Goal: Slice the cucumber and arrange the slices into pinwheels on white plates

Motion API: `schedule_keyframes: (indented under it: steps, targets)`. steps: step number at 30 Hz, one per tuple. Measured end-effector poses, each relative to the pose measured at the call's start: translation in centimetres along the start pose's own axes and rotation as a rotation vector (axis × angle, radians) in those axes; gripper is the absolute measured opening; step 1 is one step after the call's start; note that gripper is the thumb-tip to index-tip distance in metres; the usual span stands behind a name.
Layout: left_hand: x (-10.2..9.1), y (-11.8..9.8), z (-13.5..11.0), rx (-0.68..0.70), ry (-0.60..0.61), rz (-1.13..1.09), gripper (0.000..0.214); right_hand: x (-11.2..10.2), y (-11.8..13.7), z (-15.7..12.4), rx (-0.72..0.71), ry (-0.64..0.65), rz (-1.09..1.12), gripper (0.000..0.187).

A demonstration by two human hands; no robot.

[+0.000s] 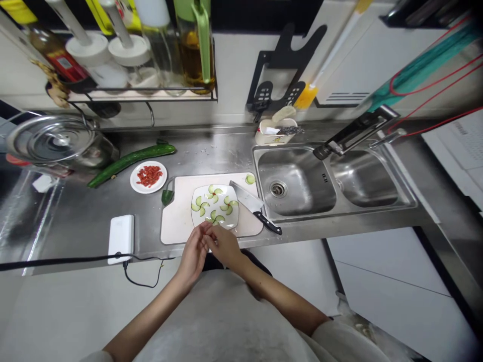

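My left hand (194, 251) and my right hand (225, 245) meet at the near edge of a white square plate (196, 219). Fingers of both are curled together, fingertips touching; whatever they pinch is too small or hidden to make out. On the plate, thin cucumber slices (228, 204) are arranged in several pinwheels, with red bits in the middle of some. The nearest pinwheel is partly covered by my fingers. Under the plate is a pale cutting board (177, 211). A kitchen knife (247, 198) lies on its right side, black handle over the board's edge.
A small plate of red goji berries (150, 176) and a long cucumber (132, 160) lie to the left. A cucumber end (167, 197) and a slice (250, 179) rest on the board. A white power bank (121, 236) sits at the counter's front edge; a double sink (298, 176) is right.
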State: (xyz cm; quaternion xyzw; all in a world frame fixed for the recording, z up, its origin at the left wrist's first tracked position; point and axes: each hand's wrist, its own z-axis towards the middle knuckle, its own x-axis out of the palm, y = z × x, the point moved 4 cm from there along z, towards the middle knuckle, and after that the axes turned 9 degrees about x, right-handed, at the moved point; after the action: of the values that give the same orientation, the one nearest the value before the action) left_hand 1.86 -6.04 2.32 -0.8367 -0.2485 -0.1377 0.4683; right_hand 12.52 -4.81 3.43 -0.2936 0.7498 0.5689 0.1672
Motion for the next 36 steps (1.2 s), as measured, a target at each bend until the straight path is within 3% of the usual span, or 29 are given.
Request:
schedule_keyframes:
  steps: [14,20,25,36]
  targets:
    - [1.0,-0.3,-0.7,0.054,0.071,-0.071,0.046,0.0,1.0,-0.6,-0.083,-0.060,0.065,0.007]
    - [1.2,-1.0,0.1,-0.012,0.087,-0.208,0.051,-0.8,1.2,-0.4,-0.165,-0.079,0.173,0.008]
    - [1.4,-1.3,0.7,-0.041,0.071,-0.301,0.051,-1.4,0.7,0.1,-0.148,-0.106,0.187,0.007]
    - [1.1,-1.1,0.9,-0.003,0.062,-0.083,0.039,-1.6,0.4,1.1,-0.044,-0.099,0.060,0.009]
